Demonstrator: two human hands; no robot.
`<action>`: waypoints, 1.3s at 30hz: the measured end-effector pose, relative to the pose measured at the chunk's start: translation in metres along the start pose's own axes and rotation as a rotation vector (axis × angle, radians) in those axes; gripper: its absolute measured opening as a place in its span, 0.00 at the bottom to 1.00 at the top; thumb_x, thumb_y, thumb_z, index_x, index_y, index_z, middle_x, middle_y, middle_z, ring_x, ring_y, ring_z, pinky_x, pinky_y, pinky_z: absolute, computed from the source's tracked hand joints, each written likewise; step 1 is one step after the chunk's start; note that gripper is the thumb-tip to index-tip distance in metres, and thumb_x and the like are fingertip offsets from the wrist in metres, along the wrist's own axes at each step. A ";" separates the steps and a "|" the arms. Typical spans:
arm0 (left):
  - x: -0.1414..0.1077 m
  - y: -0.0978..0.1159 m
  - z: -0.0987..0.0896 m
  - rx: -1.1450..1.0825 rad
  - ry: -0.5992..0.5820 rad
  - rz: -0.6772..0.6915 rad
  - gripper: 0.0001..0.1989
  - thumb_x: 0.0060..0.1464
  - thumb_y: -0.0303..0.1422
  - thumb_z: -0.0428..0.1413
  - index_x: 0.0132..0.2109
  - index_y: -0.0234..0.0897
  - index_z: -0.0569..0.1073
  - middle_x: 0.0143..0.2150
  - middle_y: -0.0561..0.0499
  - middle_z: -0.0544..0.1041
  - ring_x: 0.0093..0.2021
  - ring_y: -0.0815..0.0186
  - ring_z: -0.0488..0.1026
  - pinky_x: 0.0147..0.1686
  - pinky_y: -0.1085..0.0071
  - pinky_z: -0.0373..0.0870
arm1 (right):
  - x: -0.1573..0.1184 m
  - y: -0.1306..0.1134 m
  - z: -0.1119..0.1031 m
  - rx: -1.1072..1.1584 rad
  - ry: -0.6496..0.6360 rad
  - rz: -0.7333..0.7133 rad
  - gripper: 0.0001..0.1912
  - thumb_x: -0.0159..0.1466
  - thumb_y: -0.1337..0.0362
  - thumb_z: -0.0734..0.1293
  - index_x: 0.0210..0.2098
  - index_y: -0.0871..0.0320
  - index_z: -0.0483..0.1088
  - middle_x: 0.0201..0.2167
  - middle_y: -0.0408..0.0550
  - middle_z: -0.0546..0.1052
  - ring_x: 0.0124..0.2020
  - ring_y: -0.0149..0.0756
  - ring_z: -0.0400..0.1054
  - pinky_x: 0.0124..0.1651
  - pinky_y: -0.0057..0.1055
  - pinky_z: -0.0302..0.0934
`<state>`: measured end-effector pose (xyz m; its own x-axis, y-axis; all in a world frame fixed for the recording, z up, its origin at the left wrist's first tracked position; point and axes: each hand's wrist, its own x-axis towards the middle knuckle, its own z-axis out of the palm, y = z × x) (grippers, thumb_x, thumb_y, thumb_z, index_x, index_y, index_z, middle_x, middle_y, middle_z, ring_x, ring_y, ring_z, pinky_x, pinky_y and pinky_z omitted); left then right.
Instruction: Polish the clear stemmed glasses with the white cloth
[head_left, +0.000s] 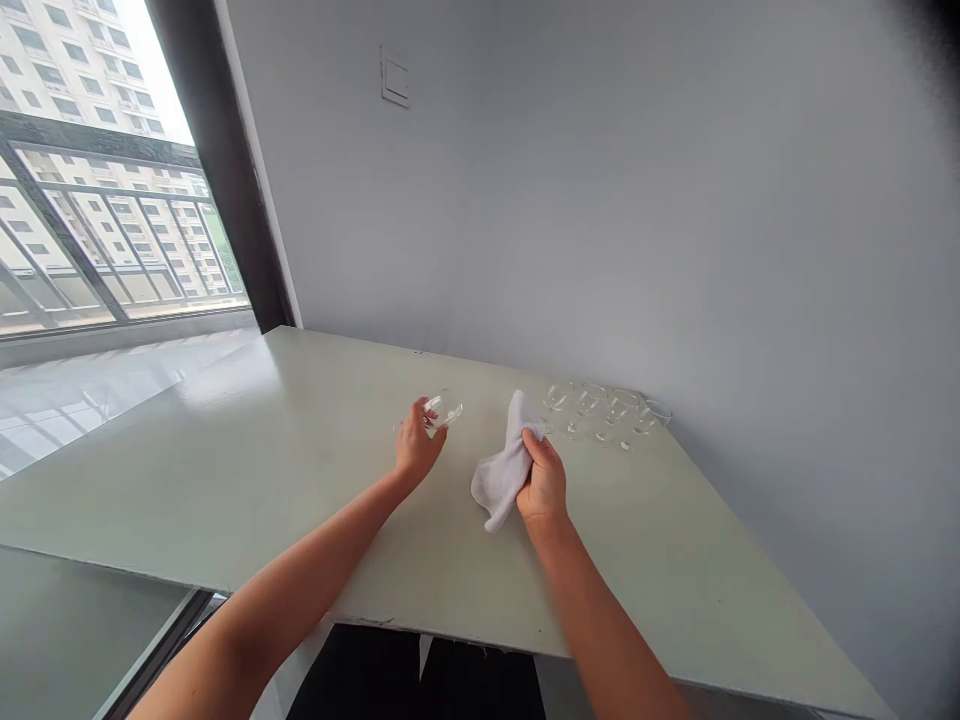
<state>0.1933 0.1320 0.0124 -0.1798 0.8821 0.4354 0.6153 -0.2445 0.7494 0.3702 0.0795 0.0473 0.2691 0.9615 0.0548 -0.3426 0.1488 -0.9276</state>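
The left hand (417,444) is clamped around a clear glass cup (444,412) just left of a white cloth (501,472), which the right hand (543,480) is pinching in a firm bunch, while more clear glasses (604,414) are standing just beyond that cloth on the pale green tabletop (225,470).

Two hands: left hand (417,442), right hand (544,482). One white cloth (504,472), held in the right hand. One clear glass (445,411), held in the left hand. Upper right of the one counter (645,560), a group of clear glasses (604,412), roughly six, overlapping, exact count hard to tell. One wall switch plate (395,77), upper middle. One window (112,170), upper left.
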 end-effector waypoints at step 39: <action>-0.008 0.027 -0.030 0.191 -0.608 0.474 0.17 0.56 0.44 0.46 0.46 0.39 0.68 0.38 0.47 0.75 0.39 0.62 0.71 0.42 0.65 0.63 | 0.001 0.019 -0.016 0.012 -0.392 0.353 0.17 0.52 0.52 0.70 0.26 0.61 0.69 0.17 0.42 0.72 0.13 0.28 0.65 0.16 0.23 0.59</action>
<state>0.1883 0.1056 0.0446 0.5510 0.7798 0.2970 0.6523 -0.6245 0.4295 0.3788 0.0799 0.0242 -0.2204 0.9675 -0.1236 -0.3623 -0.1989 -0.9106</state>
